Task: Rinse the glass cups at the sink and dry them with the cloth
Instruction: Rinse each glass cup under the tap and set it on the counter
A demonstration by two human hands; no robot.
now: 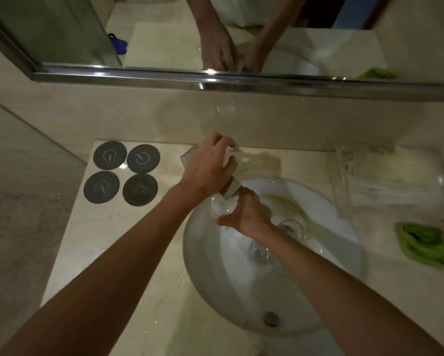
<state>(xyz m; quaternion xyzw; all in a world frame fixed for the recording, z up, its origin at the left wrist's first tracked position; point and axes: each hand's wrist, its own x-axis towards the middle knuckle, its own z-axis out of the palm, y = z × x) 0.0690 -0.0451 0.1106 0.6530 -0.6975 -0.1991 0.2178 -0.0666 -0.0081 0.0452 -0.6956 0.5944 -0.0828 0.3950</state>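
Note:
My right hand (248,214) grips a clear glass cup (219,208) tilted under the square chrome faucet spout (232,187), over the back of the white sink (200,263). My left hand (209,165) reaches over the faucet, its fingers curled round the faucet handle (233,149). A second glass cup (291,227) lies in the basin just right of my right wrist, near the drain (259,250). The green cloth (430,244) lies bunched on the counter at the right. Motion blur hides whether water is running.
Several dark round coasters (122,173) lie on the marble counter left of the sink. A clear tray (341,191) with white packets stands at the back right. A mirror with a chrome frame (164,77) runs along the wall above.

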